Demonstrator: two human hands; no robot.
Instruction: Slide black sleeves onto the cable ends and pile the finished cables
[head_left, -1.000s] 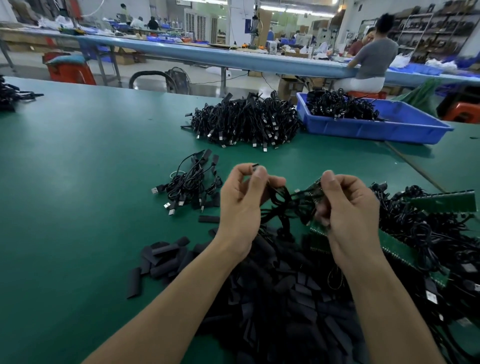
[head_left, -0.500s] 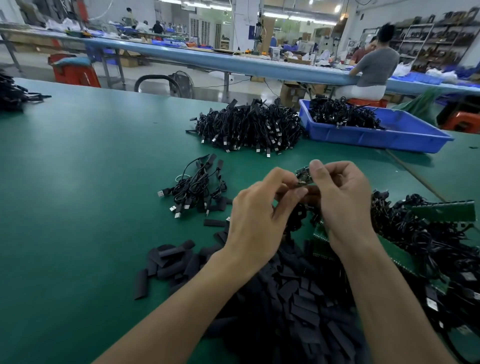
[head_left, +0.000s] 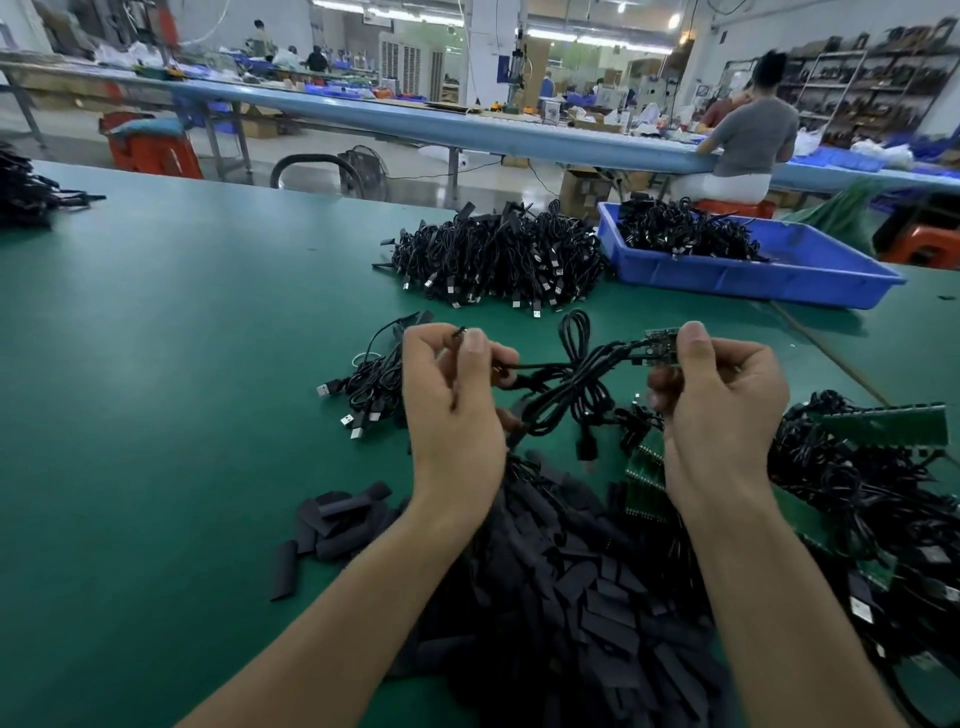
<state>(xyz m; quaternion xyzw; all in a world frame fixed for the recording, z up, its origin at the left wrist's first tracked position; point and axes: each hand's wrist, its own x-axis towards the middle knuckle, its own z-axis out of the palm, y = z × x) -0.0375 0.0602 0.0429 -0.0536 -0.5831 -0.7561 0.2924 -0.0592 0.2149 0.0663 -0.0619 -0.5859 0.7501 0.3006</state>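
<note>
- Holding one coiled cable above the tabletop: left hand and right hand, raised and apart, with the cable strung between them.
- Left hand: fingers curled, pinching the cable's left part.
- Right hand: thumb and fingers pinching the green board at the cable's end.
- Sleeves: loose black heap on the tabletop, under the forearms.
- Small cable pile: on the tabletop, just left of the left hand.
- Large cable pile: farther back, beside a blue bin that holds more cables.
- Tangled cables with green strips: right of the right hand.
</note>
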